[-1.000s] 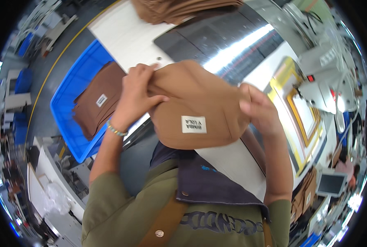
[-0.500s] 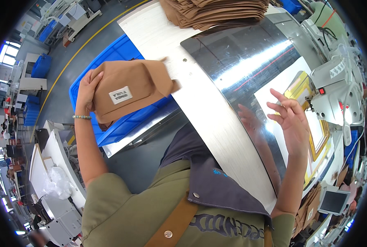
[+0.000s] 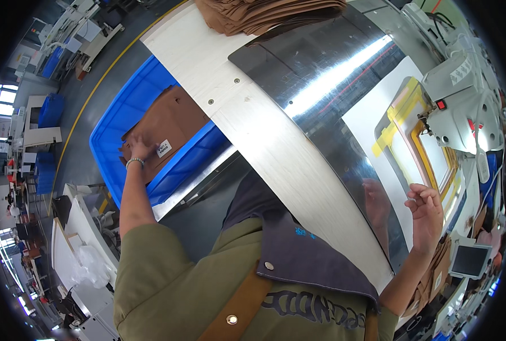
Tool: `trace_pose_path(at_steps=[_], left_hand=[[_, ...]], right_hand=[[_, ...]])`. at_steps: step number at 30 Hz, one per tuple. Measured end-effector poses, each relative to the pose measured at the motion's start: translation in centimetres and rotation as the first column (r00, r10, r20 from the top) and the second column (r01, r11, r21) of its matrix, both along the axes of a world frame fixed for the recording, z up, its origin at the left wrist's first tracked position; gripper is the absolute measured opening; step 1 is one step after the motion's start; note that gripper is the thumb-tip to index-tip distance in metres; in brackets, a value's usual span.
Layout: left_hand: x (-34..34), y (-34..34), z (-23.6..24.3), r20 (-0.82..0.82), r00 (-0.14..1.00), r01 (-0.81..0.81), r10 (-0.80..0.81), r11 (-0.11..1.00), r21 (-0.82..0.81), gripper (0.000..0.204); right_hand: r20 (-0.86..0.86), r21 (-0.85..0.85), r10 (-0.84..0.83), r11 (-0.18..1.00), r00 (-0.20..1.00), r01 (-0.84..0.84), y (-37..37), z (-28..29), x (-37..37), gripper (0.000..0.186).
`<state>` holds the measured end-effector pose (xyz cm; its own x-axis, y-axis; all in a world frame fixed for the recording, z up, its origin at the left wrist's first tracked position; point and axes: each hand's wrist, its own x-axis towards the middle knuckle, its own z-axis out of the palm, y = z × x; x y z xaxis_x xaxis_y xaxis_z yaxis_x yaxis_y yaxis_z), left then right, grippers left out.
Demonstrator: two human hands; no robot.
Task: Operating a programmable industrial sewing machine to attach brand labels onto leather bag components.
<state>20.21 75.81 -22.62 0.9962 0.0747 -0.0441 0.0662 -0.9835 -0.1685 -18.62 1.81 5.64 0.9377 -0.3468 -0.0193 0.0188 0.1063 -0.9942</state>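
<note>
My left hand (image 3: 141,146) reaches into a blue plastic bin (image 3: 111,125), resting with spread fingers on a stack of brown fabric pieces (image 3: 170,119), the top one bearing a white label (image 3: 163,148). My right hand (image 3: 425,213) hangs over the right side of the work table, fingers loosely curled and apart with nothing between them. Just above it is a template (image 3: 417,145) with yellow tape and an amber frame, on a white sheet (image 3: 364,128) beside the head of a white machine (image 3: 457,113).
A wooden board (image 3: 264,142) and a shiny metal plate (image 3: 312,74) form the table top, with a pile of brown pieces (image 3: 270,14) at its far end. Lower right is a small screen (image 3: 469,261). Other workbenches (image 3: 43,136) stand across the aisle on the left.
The brown labelled piece has left both hands and now lies in the bin under my left hand. My right hand let go of it and moved right and down.
</note>
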Motion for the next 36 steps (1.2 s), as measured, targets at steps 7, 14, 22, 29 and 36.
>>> trace_pose_path(at_steps=[7,14,22,29,36], left_hand=[[6.6,-0.4,2.4,-0.069,0.996,0.019,-0.061,0.871,-0.491,0.074],[7.4,-23.5,20.5,0.816,0.553,0.792,-0.168,0.409,-0.452,0.045],[-9.8,-54.9,25.6,0.525,0.051,0.868,-0.849,-0.223,-0.444,0.036],[-13.8,-65.8,24.0,0.441,-0.162,0.716,-0.883,-0.413,-0.564,0.039],[-13.9,-65.1,22.9,0.410,-0.036,0.655,-0.912,-0.331,-0.679,0.024]], right_hand=[[-0.145,-0.208,-0.226,0.959,0.963,0.193,-0.8,0.3,-1.9,0.032],[-0.032,-0.886,-0.380,0.439,0.924,0.150,-2.8,0.1,-4.6,0.029],[0.044,-0.980,-0.365,0.166,0.930,0.112,-2.0,-5.0,-4.7,0.034],[0.070,-0.980,-0.363,0.149,0.929,0.131,-2.4,-5.7,-4.8,0.030],[0.099,-0.948,-0.399,0.242,0.912,0.208,-2.7,-6.0,-4.7,0.024]])
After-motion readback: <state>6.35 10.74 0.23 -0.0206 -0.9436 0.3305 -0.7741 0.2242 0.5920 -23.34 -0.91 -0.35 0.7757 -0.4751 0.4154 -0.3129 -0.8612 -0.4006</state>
